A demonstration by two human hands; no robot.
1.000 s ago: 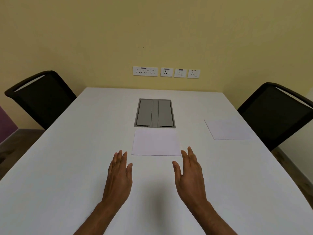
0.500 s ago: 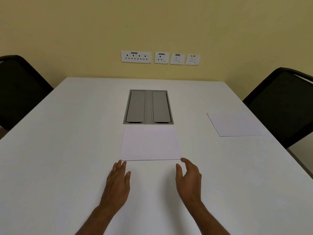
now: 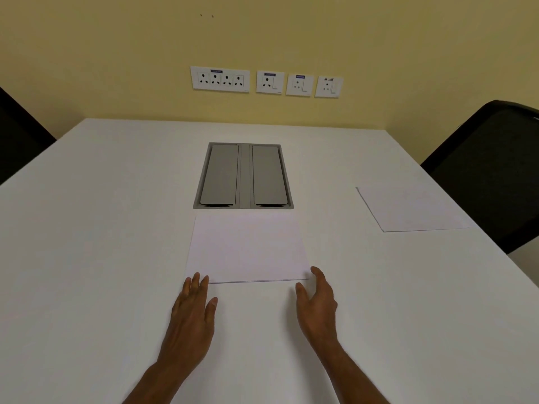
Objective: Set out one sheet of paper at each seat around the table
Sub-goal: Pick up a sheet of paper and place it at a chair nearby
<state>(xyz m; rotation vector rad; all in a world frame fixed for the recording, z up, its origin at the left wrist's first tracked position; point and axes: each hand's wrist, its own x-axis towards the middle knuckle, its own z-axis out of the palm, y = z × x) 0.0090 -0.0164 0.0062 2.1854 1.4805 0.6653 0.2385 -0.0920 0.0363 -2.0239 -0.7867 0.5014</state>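
A small stack of white paper (image 3: 248, 247) lies in the middle of the white table (image 3: 102, 228), just below a grey hatch. My left hand (image 3: 192, 313) lies flat with straight fingers, its fingertips at the stack's near left corner. My right hand (image 3: 318, 301) is open with relaxed fingers, its fingertips at the stack's near right corner. A single white sheet (image 3: 408, 208) lies at the table's right edge, in front of the black chair (image 3: 490, 167) on the right.
A grey two-lid cable hatch (image 3: 243, 176) is set into the table's middle. Part of another black chair (image 3: 17, 135) shows at the left edge. White wall sockets (image 3: 265, 81) sit on the yellow wall beyond the table's far end.
Both hands have moved forward to the near corners of the paper stack, and my view has moved closer to the table. The papers have not moved.
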